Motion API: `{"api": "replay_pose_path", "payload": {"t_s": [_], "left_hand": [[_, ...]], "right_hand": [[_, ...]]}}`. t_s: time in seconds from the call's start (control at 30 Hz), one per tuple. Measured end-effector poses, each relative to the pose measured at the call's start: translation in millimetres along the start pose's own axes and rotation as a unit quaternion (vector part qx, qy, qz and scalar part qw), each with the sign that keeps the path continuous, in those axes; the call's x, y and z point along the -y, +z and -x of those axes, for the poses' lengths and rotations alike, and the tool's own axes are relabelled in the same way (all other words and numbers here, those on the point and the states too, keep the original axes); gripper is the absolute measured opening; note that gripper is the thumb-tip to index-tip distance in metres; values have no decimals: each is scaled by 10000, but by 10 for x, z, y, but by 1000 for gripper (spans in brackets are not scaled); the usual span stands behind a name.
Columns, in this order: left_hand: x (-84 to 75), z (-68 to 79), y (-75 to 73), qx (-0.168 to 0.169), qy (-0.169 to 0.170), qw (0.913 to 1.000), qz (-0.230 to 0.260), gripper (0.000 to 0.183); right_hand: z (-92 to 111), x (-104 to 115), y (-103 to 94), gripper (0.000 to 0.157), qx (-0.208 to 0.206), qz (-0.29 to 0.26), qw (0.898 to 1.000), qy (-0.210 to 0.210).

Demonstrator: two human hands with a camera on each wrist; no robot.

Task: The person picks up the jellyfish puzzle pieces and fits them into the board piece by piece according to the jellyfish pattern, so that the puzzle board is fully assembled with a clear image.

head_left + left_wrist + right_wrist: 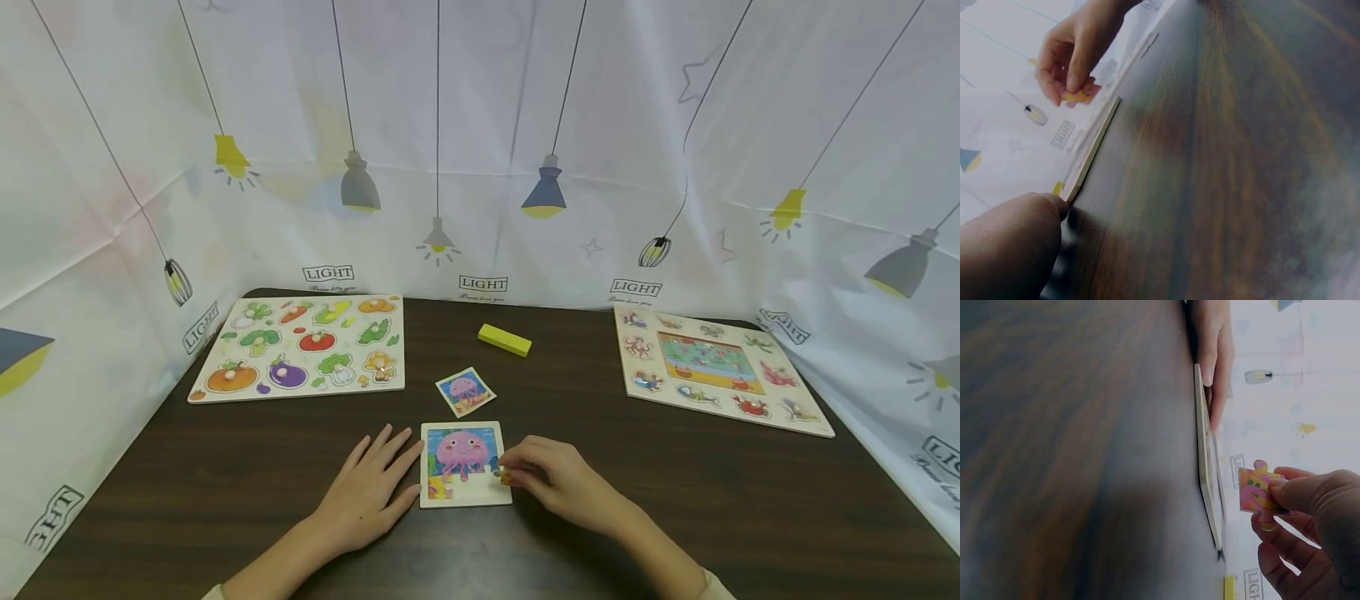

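Note:
A square jigsaw tray (480, 493) with a pink jellyfish picture lies on the table, its lower middle and lower right showing bare board. My left hand (369, 490) lies flat with spread fingers, thumb and fingertips at the tray's left edge. Over the tray's right edge, my right hand (557, 483) pinches a jigsaw piece (1259, 492) between thumb and fingers. Pink, yellow and orange colour the piece, which has rounded knobs and is held above the tray in the right wrist view. Just behind the tray lies a small jellyfish picture card (465, 392).
Farther back is a yellow block (505, 340). A vegetable peg puzzle board (300, 342) sits at the back left, and a sea-animal puzzle board (637, 321) at the back right. A white printed curtain (480, 125) borders the dark wooden table (225, 467).

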State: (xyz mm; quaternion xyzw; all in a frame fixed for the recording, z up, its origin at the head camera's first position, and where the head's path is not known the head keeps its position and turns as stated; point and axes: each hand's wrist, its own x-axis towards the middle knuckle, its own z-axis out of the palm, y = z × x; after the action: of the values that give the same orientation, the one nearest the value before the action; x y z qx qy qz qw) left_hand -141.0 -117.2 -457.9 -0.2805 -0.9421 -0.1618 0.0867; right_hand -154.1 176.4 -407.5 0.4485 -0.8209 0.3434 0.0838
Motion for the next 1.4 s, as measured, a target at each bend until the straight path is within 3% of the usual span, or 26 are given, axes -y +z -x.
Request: {"api": "replay_pose_path", "payload": {"t_s": [0.67, 0.9, 1.4], "left_hand": [[-2, -7, 19, -25, 72, 10000, -36, 54], [-4, -10, 18, -94, 94, 9999, -74, 54], [9, -12, 1, -49, 76, 9999, -102, 54]], "right_hand": [[-315, 12, 233, 16, 396, -35, 9989, 253], [-364, -12, 314, 16, 414, -50, 9989, 206], [-391, 2, 392, 12, 572, 62, 9969, 534]]}}
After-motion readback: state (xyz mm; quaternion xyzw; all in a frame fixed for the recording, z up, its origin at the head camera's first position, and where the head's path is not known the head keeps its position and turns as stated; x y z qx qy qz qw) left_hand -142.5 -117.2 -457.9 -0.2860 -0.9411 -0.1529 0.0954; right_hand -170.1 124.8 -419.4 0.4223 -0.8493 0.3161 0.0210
